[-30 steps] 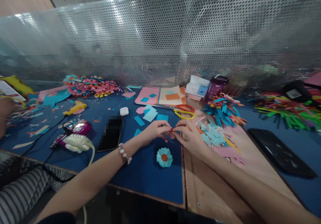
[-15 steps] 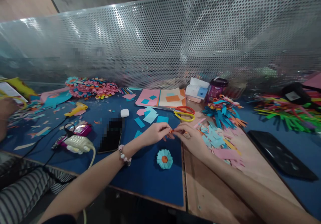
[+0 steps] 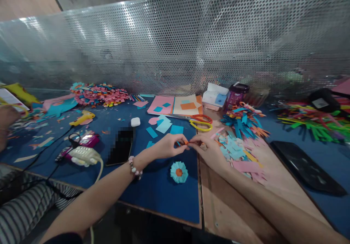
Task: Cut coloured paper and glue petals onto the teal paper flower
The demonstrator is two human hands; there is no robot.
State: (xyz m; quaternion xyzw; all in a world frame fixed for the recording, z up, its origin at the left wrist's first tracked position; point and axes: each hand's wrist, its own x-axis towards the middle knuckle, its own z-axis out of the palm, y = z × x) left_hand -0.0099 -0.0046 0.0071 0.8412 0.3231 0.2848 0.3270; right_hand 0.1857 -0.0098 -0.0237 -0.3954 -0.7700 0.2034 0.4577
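Observation:
My left hand (image 3: 167,146) and my right hand (image 3: 208,148) meet above the blue table top (image 3: 161,189), fingertips pinched together on a small orange paper piece (image 3: 186,142). Just below them lies a folded blue paper flower with an orange centre (image 3: 179,172). A bead bracelet (image 3: 133,166) sits on my left wrist. Blue paper squares (image 3: 164,126) and red and yellow scissors (image 3: 201,122) lie beyond my hands.
A phone (image 3: 122,147), a white glue gun (image 3: 83,154) with cable and a white earbud case (image 3: 135,121) lie left. Paper scraps (image 3: 237,151) and strip piles (image 3: 314,125) lie right, beside a black tablet (image 3: 306,167). A perforated metal screen (image 3: 175,40) backs the table. Another person's striped sleeve (image 3: 24,211) is at the left.
Both hands stay pinched together on the orange piece, shifting only slightly; the fingers have worked it a little. Nothing else on the table has moved.

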